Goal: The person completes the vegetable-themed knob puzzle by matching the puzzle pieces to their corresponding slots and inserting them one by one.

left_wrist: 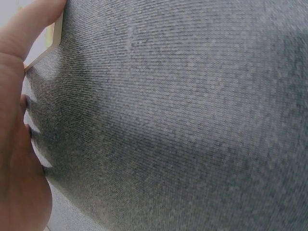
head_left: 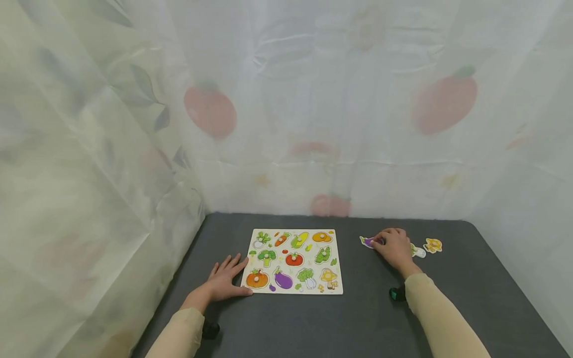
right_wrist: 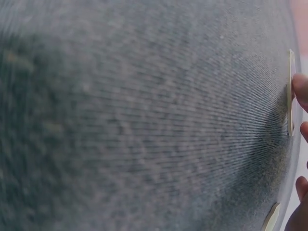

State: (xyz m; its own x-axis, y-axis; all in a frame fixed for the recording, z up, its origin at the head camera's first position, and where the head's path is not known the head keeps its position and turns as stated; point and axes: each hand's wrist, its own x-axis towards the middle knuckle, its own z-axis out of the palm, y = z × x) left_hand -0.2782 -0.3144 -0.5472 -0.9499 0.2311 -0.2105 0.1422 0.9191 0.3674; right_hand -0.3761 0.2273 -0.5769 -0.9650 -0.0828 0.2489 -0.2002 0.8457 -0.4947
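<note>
A puzzle board (head_left: 315,287) with colourful vegetable pictures lies flat on the dark table. My left hand (head_left: 225,281) rests at its left edge, fingers spread, the thumb at the near left corner. In the left wrist view that thumb (left_wrist: 31,21) touches the board's edge (left_wrist: 56,33). To the right of the board, my right hand (head_left: 396,250) pinches a purple eggplant piece (head_left: 366,241) between thumb and fingers, partly covering it. The right wrist view shows this piece edge-on (right_wrist: 289,96) at a fingertip (right_wrist: 301,89). A leafy white-stemmed vegetable piece (head_left: 419,251) lies beside the hand, partly hidden.
A yellow mushroom piece (head_left: 432,245) lies at the far right of the loose pieces. The dark table (head_left: 313,328) ends at a pale curtain (head_left: 277,184) printed with fruit. More curtain (head_left: 89,238) hangs along the left side.
</note>
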